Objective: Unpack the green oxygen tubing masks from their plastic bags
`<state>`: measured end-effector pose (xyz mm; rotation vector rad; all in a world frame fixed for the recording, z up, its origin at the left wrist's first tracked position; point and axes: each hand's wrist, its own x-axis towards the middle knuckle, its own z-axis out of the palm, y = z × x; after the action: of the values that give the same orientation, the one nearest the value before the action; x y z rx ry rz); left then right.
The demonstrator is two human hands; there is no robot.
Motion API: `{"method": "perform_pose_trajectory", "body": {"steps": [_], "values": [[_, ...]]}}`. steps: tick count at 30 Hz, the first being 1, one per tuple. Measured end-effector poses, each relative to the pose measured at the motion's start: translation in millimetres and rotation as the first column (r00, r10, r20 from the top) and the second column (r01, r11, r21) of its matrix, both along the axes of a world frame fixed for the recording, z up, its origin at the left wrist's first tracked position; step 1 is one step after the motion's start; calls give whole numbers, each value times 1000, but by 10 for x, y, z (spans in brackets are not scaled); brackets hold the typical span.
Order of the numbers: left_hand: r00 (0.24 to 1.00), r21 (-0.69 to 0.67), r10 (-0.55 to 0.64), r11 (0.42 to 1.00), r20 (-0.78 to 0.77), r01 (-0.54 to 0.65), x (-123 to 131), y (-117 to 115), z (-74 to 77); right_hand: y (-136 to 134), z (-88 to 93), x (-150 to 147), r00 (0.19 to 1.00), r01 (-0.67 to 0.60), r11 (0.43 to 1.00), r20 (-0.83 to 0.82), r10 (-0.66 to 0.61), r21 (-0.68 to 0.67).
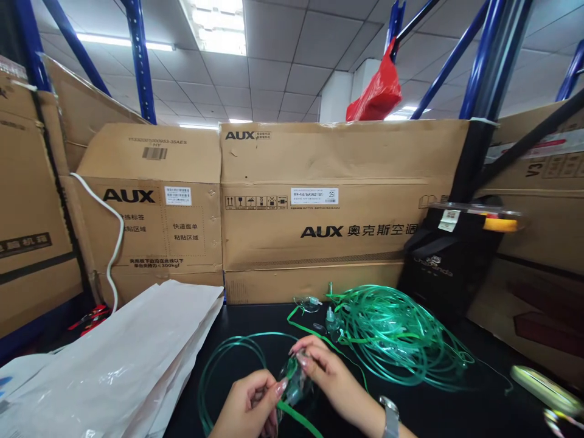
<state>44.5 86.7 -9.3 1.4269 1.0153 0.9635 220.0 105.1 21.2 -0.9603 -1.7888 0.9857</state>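
A clear oxygen mask (297,384) with a green elastic strap (298,417) is between my two hands, low in the middle of the view. My left hand (252,398) pinches the mask's near edge and the strap between thumb and forefinger. On the far side, the fingers of my right hand (329,372) close on the mask's other edge. Loops of thin green tubing (205,371) curve on the black table to the left of the mask. My hands cover part of the mask, and where its tubing joins is hidden.
Coiled green tubing (392,334) lies beyond my right hand, with another clear mask (309,303) beside it. A white plastic bag (123,359) covers the left. AUX cartons (337,158) stand behind. At right are a black bag (442,261) and a shiny yellow-green object (545,389).
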Motion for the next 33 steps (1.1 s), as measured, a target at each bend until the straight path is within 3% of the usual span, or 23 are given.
{"method": "perform_pose_trajectory", "body": {"steps": [3, 6, 10, 14, 17, 21, 28, 33], "values": [[994, 34, 23, 999, -106, -19, 4, 19, -78, -100, -5, -47, 993, -85, 996, 87, 81, 39], [943, 257, 113, 966, -313, -31, -23, 15, -100, -150, 0, -55, 988, -94, 994, 131, 86, 58], [763, 571, 290, 812, -578, 124, -60, -19, -71, -176, -7, -76, 985, -84, 993, 155, 71, 81], [601, 767, 531, 597, -598, 236, -56, -50, -54, -193, -45, -145, 991, -62, 996, 127, 53, 71], [581, 830, 605, 488, -544, 269, -50, -57, -65, -181, -77, -187, 997, -63, 998, 34, 63, -7], [617, 863, 609, 415, -499, 288, -52, -34, -85, -159, -105, -212, 994, -107, 983, -22, 105, -148], [700, 844, 500, 447, -510, 296, -2, -20, -32, -136, -108, -193, 987, 119, 991, 99, -125, 65], [725, 743, 364, 599, -584, 298, 16, -30, -19, -110, -135, -195, 974, 170, 978, 132, -186, 123]]}}
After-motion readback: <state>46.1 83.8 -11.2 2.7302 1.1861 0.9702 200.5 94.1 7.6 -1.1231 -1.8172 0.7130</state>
